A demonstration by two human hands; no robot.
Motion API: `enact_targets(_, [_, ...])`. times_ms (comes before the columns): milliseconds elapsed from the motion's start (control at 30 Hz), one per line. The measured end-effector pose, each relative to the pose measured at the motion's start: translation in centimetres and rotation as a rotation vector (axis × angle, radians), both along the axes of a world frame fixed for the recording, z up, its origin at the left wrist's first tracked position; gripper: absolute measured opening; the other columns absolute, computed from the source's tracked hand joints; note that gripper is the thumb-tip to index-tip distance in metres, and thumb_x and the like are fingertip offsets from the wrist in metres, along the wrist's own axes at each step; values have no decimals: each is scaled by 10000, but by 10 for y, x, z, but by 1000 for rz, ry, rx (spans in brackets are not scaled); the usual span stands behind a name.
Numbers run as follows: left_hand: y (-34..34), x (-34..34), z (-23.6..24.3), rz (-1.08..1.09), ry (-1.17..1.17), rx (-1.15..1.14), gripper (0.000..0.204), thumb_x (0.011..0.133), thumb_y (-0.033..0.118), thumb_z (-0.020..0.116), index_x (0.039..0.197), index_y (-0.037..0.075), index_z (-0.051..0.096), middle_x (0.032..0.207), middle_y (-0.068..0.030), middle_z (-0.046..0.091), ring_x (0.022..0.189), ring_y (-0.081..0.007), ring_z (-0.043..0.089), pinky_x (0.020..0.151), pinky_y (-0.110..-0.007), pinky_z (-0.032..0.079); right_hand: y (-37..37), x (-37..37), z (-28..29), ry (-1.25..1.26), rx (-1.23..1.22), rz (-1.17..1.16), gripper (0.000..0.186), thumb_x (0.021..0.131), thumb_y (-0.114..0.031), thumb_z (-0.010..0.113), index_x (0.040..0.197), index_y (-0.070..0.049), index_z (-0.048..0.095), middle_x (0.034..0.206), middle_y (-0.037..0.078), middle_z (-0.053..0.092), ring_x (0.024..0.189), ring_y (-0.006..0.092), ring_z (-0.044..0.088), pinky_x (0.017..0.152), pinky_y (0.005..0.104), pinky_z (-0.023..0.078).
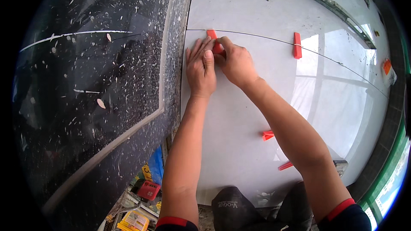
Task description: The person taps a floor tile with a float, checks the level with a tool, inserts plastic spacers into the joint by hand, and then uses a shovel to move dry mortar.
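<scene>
My right hand (pixel 236 63) pinches a red tile-levelling wedge (pixel 212 33) between thumb and fingers. The wedge lies across the dark seam between two glossy pale tiles, near their left edge. Close beside it, my left hand (pixel 201 73) rests on the near tile (pixel 231 124), its fingers stretched toward the seam and its thumb raised. The fingertips reach the wedge's left side; my hands partly hide its near end. Farther right, a second red wedge (pixel 297 45) straddles the same seam, with a thin pale clip across it.
Two red wedges, one (pixel 268 135) near my right forearm and another (pixel 285 166) below it, lie on the near tile. A long metal spirit level (pixel 325 4) lies on the far tile. At left rises a dark, paint-splattered panel (pixel 98 68). Boxes and tools (pixel 135 220) sit below it.
</scene>
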State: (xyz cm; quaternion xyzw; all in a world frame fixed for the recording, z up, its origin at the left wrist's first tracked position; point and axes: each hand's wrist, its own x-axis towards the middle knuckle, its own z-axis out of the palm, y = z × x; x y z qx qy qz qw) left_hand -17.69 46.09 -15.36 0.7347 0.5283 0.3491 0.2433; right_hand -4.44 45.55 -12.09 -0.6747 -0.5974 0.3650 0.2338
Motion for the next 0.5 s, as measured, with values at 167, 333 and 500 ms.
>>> enact_targets(167, [6,0,0,4,-11,-15,584,1067,437,224,1257,92,655,1360,-91,601,1347,-334,457,1160,-492,224,-3,3,-11,-280,152,27,308,864,-300,688,1111,-136,604,960,50,660,888,242,664,686,406,534])
enact_targets(333, [10,-5,2,-38,-7,-70,534,1060,421,282,1281,87,635,1397,-87,573,1361,-324,443,1166,-498,213,-1,-5,-30,-266,484,-92,325,861,-314,670,1089,-94,601,951,61,623,866,239,640,698,414,520])
enact_targets(500, [21,3,23,-35,-103,-277,375,980,177,486,1313,33,580,1407,-158,542,1382,-338,413,1140,-453,315,21,-11,-40,-261,534,-93,311,862,-236,614,1118,-58,605,977,111,629,865,300,619,707,433,503])
